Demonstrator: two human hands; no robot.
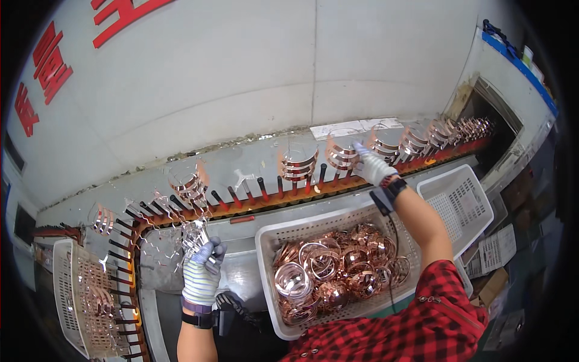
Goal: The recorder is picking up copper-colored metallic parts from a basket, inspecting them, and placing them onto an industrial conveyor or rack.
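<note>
My left hand (202,271), in a striped glove with grey fingertips, is closed around a bunch of thin silvery metal prong pieces (195,236). It is low in front of the peg line, beside a copper-coloured banded frame (192,186). My right hand (373,168), gloved too, reaches across to the line. Its fingers are at the right edge of another shiny copper-coloured banded frame (341,158) and seem to grip it; the thumb is hidden. More such frames (298,166) stand along the line. A white three-armed holder (243,179) sits on a peg.
A curved line of dark-tipped red pegs (263,189) runs along the wall into an opening at right. Before me stands a pale perforated basket (265,271) heaped with copper-coloured frames (356,259). Another pale basket (467,208) is at right, and a third (63,289) at far left.
</note>
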